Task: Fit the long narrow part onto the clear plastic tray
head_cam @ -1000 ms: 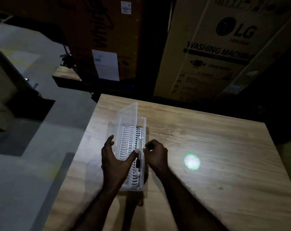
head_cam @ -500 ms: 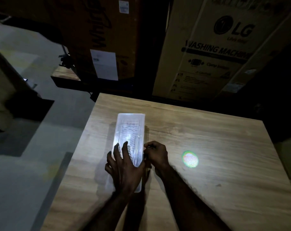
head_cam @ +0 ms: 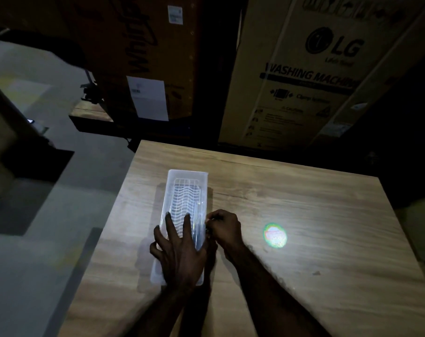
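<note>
head view, dim room. left hand (head_cam: 180, 251) flat and spread, pressing down on near half of clear plastic tray (head_cam: 186, 190), lying lengthwise on wooden table (head_cam: 304, 215). long narrow part (head_cam: 198, 224) along tray's right edge, between both hands. right hand (head_cam: 222, 229) just beside, fingertips pinched at that part. farther right of it, round light spot (head_cam: 274, 235) on table.

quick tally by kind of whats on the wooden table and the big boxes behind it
clear plastic tray: 1
hands on the tray: 2, left hand and right hand
round bright light spot on the table: 1
cardboard boxes behind: 2, LG box and orange box
total: 6
</note>
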